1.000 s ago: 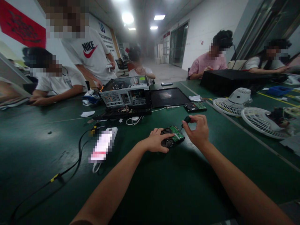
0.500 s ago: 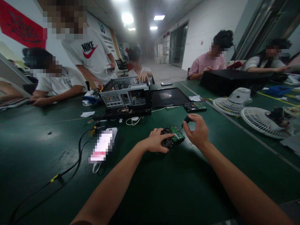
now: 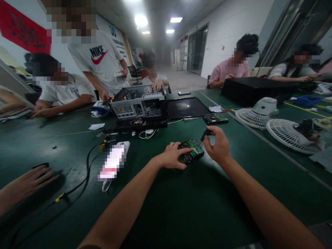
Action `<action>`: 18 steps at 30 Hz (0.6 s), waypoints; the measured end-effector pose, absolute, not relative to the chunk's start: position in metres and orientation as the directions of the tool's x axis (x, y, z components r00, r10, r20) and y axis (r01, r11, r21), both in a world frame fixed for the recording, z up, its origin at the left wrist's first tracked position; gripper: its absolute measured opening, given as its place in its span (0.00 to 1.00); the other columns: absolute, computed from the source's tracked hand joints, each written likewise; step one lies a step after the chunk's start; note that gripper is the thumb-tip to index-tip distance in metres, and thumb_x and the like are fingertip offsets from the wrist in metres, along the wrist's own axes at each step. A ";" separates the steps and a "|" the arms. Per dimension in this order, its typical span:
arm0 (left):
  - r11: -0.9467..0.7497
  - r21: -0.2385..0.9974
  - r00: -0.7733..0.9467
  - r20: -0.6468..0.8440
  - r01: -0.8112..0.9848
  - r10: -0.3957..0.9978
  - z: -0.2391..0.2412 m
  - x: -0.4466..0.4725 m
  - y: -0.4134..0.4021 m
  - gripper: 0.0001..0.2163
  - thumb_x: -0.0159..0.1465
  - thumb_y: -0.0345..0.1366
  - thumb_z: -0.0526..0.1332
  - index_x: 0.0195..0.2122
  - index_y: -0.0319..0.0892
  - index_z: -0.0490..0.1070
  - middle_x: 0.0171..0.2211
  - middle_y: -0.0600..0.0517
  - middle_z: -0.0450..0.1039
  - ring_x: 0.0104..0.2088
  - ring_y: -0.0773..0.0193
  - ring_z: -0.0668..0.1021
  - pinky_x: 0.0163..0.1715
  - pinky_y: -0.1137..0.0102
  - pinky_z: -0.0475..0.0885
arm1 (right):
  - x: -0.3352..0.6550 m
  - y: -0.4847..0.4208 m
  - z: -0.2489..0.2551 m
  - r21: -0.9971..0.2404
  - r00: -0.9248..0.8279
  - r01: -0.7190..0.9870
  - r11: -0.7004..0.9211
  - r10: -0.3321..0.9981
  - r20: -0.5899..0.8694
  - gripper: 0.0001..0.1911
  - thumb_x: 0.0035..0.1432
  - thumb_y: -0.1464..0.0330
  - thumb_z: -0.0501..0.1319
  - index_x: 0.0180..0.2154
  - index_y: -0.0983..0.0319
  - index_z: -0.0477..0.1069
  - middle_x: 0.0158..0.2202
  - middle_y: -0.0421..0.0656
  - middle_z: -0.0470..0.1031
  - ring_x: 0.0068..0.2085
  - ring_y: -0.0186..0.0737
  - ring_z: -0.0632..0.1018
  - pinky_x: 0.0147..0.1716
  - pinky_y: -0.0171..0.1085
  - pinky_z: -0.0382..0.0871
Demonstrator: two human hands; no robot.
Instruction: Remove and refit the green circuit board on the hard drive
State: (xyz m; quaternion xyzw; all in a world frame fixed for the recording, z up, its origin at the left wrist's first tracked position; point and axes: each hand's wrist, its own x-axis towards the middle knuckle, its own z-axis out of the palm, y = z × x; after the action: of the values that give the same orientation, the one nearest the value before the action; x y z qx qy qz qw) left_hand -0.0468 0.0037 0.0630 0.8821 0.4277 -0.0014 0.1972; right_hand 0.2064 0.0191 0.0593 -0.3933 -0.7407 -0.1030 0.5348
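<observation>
On the near side of the perforated metal computer case (image 3: 137, 106), a flat rectangular hard drive (image 3: 194, 154) lies on the smooth green counter (image 3: 202, 207) — left hand (image 3: 173, 155) splayed across it, right hand (image 3: 219, 143) pinching a slim-shafted screwdriver (image 3: 205, 134).

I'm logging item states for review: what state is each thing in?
Hard drive, lying flat under the left hand
Screwdriver, gripped in the right hand, pointing down at the drive
Second hard drive, flat, board-side up
Computer case, open
Black panel, lying flat
Phone, screen lit
Ceiling lights, on
</observation>
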 end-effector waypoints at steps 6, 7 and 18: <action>-0.562 0.342 0.636 -0.160 0.753 0.755 0.062 -0.046 0.003 0.41 0.55 0.57 0.66 0.69 0.72 0.50 0.69 0.51 0.48 0.65 0.38 0.58 0.62 0.45 0.58 | 0.206 0.019 0.059 -0.251 -0.074 0.739 0.625 0.446 0.892 0.21 0.58 0.67 0.67 0.52 0.59 0.65 0.45 0.47 0.70 0.40 0.43 0.75 0.41 0.47 0.77; -0.563 0.340 0.636 -0.159 0.753 0.755 0.062 -0.046 0.003 0.41 0.55 0.57 0.66 0.69 0.72 0.50 0.69 0.51 0.48 0.65 0.38 0.58 0.62 0.45 0.58 | 0.206 0.019 0.059 -0.250 -0.078 0.742 0.622 0.450 0.890 0.22 0.58 0.67 0.67 0.52 0.59 0.65 0.44 0.46 0.69 0.40 0.43 0.75 0.41 0.46 0.76; -0.559 0.336 0.631 -0.166 0.758 0.757 0.064 -0.046 0.003 0.42 0.55 0.58 0.66 0.69 0.73 0.49 0.69 0.52 0.48 0.65 0.38 0.57 0.63 0.45 0.57 | 0.204 0.015 0.065 -0.224 -0.078 0.770 0.597 0.436 0.896 0.19 0.61 0.68 0.65 0.52 0.59 0.66 0.38 0.45 0.69 0.40 0.45 0.74 0.41 0.47 0.76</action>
State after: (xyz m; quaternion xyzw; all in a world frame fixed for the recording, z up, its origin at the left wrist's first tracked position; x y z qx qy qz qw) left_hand -0.0458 0.0034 0.0639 0.8828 0.4292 -0.0012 0.1907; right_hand 0.2036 0.0150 0.0646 -0.4206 -0.7171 -0.1565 0.5332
